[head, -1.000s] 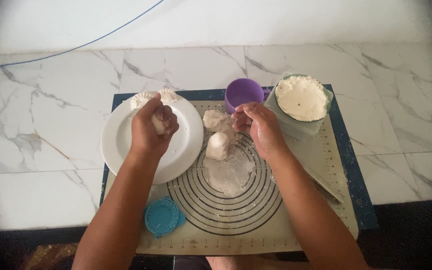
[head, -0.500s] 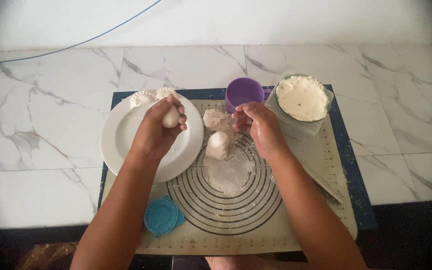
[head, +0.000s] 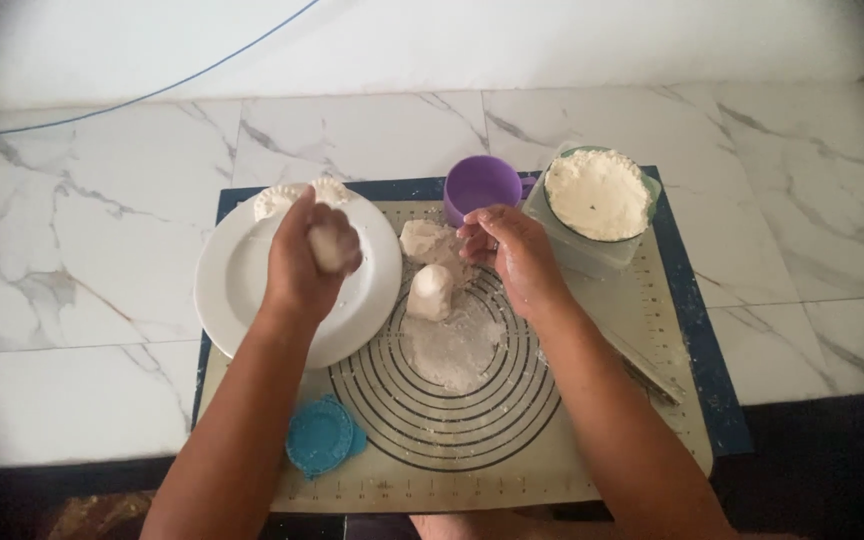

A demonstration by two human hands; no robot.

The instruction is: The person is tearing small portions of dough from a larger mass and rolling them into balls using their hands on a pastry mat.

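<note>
In the head view, your left hand (head: 302,255) sits over the white plate (head: 237,290), left of centre, fingers curled tight around one small dough ball (head: 330,247). Your right hand (head: 512,255), at centre, pinches at a dough lump (head: 424,240) beside the purple cup (head: 482,185). A second lump (head: 432,292) stands on the floured baking mat (head: 602,450). The mat's lower half lies open, save one blue dumpling press (head: 320,436). One flour bowl (head: 597,195) crowds the upper right edge; two folded dumplings (head: 277,198) rest on the plate's top rim.

L hand (head: 302,262) lifted dough ball (head: 329,246).
</note>
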